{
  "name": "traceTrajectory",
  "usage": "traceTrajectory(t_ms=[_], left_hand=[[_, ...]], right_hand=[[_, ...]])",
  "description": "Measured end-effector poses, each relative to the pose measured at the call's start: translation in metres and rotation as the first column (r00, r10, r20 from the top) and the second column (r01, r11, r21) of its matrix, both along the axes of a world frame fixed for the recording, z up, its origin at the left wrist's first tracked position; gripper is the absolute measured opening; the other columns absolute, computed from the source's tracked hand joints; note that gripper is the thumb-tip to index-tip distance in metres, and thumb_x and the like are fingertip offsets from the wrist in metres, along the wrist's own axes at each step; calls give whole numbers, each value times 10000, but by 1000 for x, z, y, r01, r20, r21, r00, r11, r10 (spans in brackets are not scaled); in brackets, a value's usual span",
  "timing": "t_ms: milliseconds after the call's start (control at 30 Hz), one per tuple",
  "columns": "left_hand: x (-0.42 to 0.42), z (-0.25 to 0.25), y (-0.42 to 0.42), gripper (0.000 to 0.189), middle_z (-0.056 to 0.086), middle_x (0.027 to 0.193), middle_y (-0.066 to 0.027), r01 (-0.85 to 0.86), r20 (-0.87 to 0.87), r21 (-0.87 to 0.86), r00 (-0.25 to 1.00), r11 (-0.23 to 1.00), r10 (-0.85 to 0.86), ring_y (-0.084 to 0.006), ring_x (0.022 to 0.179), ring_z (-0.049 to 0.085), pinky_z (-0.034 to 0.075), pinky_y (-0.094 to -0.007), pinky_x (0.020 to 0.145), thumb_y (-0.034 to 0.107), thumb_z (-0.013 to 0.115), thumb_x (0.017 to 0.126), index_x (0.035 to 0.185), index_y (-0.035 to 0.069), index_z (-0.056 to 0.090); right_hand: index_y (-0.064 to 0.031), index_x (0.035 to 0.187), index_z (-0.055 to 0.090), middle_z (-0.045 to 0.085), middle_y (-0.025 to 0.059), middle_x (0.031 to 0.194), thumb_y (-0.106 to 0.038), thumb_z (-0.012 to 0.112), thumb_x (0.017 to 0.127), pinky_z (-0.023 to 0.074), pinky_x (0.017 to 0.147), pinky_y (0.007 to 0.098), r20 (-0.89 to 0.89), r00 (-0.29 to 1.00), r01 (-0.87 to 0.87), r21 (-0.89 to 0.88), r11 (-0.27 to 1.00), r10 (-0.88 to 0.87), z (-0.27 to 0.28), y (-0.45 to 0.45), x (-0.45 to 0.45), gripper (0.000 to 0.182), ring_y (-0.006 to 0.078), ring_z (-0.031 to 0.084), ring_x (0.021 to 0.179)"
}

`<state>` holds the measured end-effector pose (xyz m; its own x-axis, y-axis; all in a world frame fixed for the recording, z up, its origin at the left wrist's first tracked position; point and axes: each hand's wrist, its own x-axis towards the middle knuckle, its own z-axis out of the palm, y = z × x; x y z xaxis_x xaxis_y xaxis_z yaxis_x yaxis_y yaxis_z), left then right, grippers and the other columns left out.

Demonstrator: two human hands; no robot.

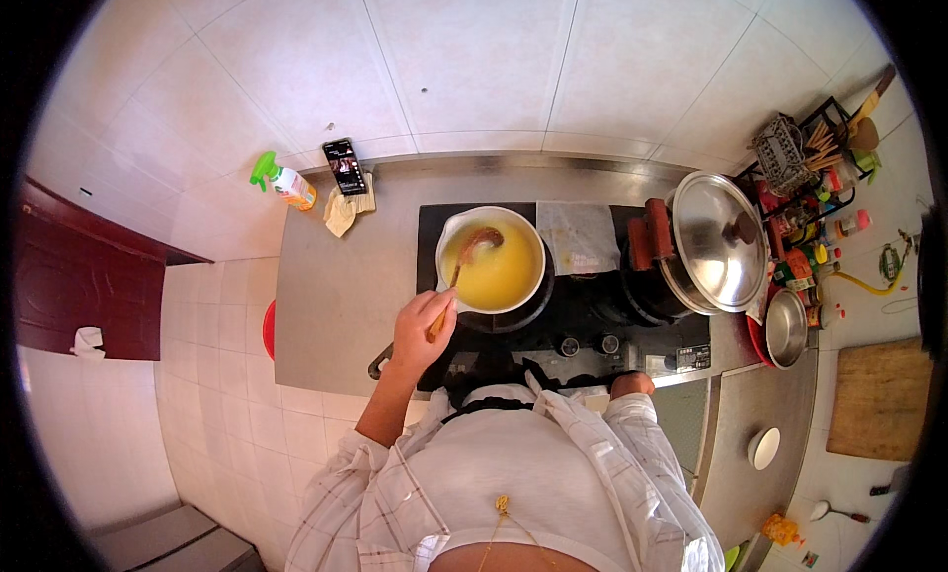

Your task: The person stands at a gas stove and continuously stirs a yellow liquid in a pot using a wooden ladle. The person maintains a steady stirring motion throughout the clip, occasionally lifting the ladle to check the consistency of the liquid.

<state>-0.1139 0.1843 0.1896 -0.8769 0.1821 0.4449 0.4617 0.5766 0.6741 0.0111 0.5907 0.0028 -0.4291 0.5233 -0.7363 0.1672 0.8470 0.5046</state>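
Observation:
A light-coloured saucepan [539,276] with yellow liquid stands on the left burner of the black gas hob [518,342]. My left hand [424,329] grips the handle of a wooden ladle [465,265], whose bowl is partly in the liquid. At the hob's front edge on the right rests my right hand [632,385], its fingers mostly hidden, so its hold cannot be told. A white cloth or paper sheet [578,237] lies between the burners. On the right burner is a steel pot with a shiny lid [715,242] and reddish-brown handles.
At the counter's back left are a spray bottle [292,187] and a phone [345,167] propped upright by a yellowish cloth [342,211]. Bottles and a utensil rack [781,154] fill the right corner. A steel bowl [786,328] and a small white dish [763,448] are at the right.

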Motion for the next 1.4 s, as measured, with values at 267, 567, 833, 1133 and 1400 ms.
traceTrajectory(t_ms=[267,567,833,1133,1400], left_hand=[[-1,-31,6,257,638,685,-74,-252,494,555,866,793,-71,-78,493,537,457,-217,468,196,536,955,993,-34,643],[6,4,-7,286,630,663,-113,-366,545,618,838,696,-43,-87,474,537,462,-219,446,206,509,967,985,-49,638],[15,58,-13,271,640,685,-127,-280,357,610,932,741,58,-100,507,559,460,-223,462,164,507,960,964,-71,642],[27,102,-18,271,642,786,-161,-168,78,581,986,796,151,-168,566,611,484,-244,487,133,484,951,961,-97,628],[39,111,-24,264,623,747,-176,-62,-138,562,976,825,167,-214,565,609,501,-293,502,150,484,939,972,-76,616]], right_hand=[[-246,1026,721,692,-39,1008,-318,636,793,483,576,455,-14,999,-49,7,999,50,-7,2,3,259,210,650,893],[-227,1017,725,694,-54,971,-280,630,795,472,537,455,-47,992,-117,31,993,118,-15,3,9,248,216,654,849],[-213,1150,671,657,-21,1145,-310,606,836,499,681,510,35,998,-58,-40,998,59,5,-1,1,336,265,629,1010],[-218,1158,665,643,-11,1181,-326,620,825,490,750,536,46,999,12,-51,999,-10,-1,2,-1,353,278,617,1051],[-228,1116,689,672,-33,1110,-308,625,815,504,652,484,41,998,-43,-25,999,44,-8,4,1,319,247,646,977]])
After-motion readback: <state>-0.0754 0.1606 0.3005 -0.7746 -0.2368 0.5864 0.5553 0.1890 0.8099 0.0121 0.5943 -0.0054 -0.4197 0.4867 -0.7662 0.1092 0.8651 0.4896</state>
